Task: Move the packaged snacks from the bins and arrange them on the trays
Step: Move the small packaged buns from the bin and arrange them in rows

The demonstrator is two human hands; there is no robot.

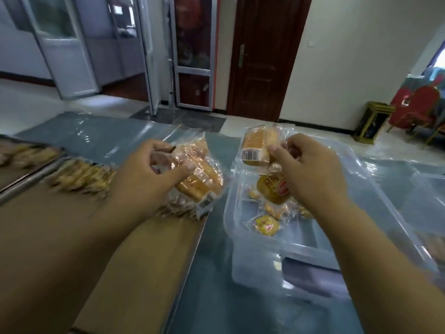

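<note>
Left hand (156, 169), fingers curled, grips a bundle (198, 180) of clear-wrapped golden snacks, held over the right end of the tray (144, 266). Right hand (308, 172) pinches one wrapped cake (252, 149) between thumb and fingers, barcode label facing the camera, above the far rim of the bin (255, 280). A few loose packs (266, 226) lie on the floor of this clear plastic bin, partly hidden behind the right hand. The right forearm crosses the bin's near right corner and covers it. On the brown-lined tray a row (81, 175) of packs runs from the left edge to just under the bundle; the left forearm hides much of the tray's middle. A far tray (12, 177) lies beside it at left, its contents blurred. Tray and bin sit side by side on the film-covered grey worktop (212, 285). Another clear bin (423, 186) stands at right. Beyond are a dark door (265, 56) and red chairs (414, 107).
</note>
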